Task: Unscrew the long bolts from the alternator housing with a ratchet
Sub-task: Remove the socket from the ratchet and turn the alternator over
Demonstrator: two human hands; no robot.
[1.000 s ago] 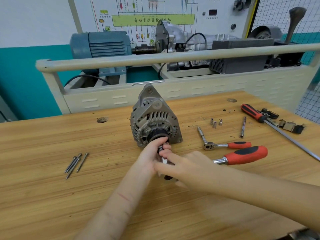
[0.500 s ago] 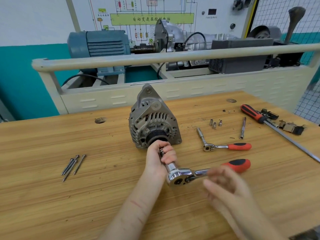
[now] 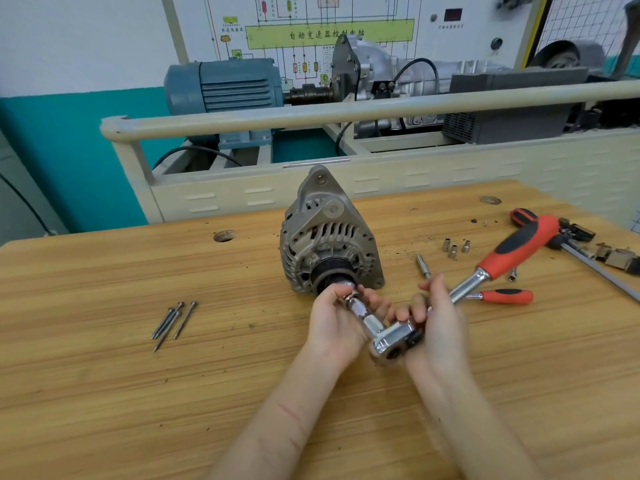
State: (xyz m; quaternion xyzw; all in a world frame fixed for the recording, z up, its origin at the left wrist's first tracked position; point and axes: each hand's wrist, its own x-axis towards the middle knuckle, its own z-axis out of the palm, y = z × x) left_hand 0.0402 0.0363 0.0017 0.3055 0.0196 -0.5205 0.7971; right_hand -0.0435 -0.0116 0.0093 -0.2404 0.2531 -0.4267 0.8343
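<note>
A grey alternator (image 3: 329,237) stands on the wooden bench (image 3: 138,375), its black pulley facing me. A large ratchet (image 3: 394,336) with a red and black handle (image 3: 516,247) carries a long socket (image 3: 360,311) that points at the pulley's centre. My left hand (image 3: 336,320) grips that socket just in front of the pulley. My right hand (image 3: 436,313) holds the ratchet's head and the chrome neck beside it. Three long bolts (image 3: 171,322) lie loose on the bench to the left.
A smaller red-handled ratchet (image 3: 502,296) lies right of my hands. Three small sockets (image 3: 455,247), an extension bar (image 3: 423,266) and a long screwdriver (image 3: 602,271) lie further right. A cream rail and a machine stand rise behind the bench.
My right hand came back up and took the ratchet's head. The ratchet handle swung from low right up toward the far right. My left hand stayed on the socket.
</note>
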